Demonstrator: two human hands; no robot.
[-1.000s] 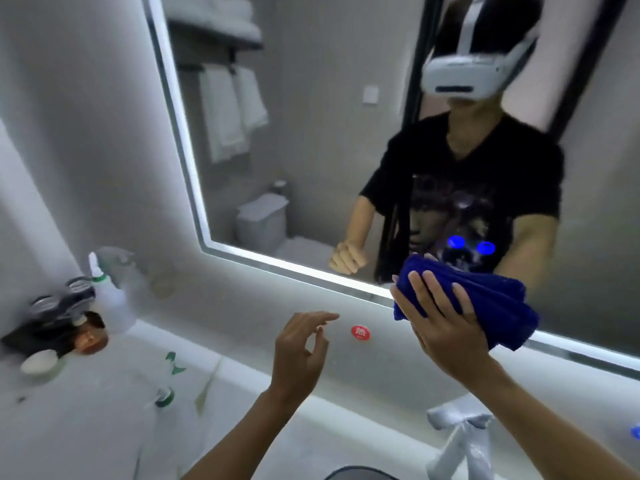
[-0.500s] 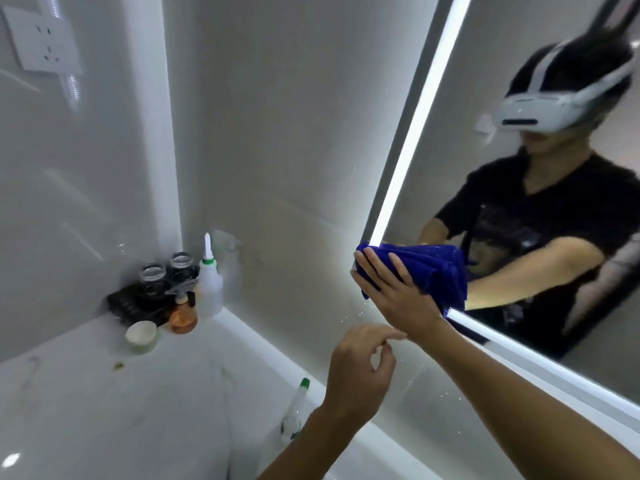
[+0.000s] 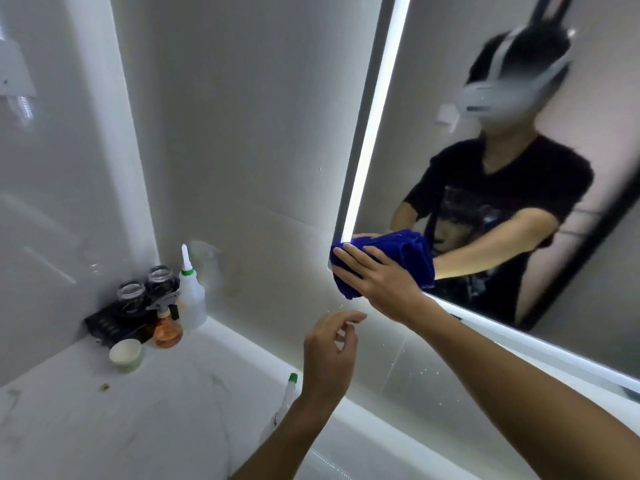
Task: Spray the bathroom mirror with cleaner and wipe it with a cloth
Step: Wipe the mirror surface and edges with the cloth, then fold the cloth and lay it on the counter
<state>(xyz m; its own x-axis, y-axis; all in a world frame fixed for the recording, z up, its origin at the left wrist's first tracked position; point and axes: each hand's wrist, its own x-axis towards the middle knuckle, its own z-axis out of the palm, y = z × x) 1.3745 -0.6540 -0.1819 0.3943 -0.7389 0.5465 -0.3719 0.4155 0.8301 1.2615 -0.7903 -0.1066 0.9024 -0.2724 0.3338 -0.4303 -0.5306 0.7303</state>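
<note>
My right hand presses a folded blue cloth flat against the lower left corner of the lit mirror, fingers spread straight over the cloth. My left hand hovers below it in front of the wall, fingers loosely curled, holding nothing. A clear spray bottle with a green tip stands on the white counter just behind my left forearm, partly hidden by it.
The back left corner of the counter holds a black tray with two glass jars, a white squeeze bottle, an amber bottle and a small white cup. Small droplets speckle the wall below the mirror.
My right hand slid the cloth left along the mirror's bottom edge to its lower left corner. My left hand stayed raised and empty. The camera turned left.
</note>
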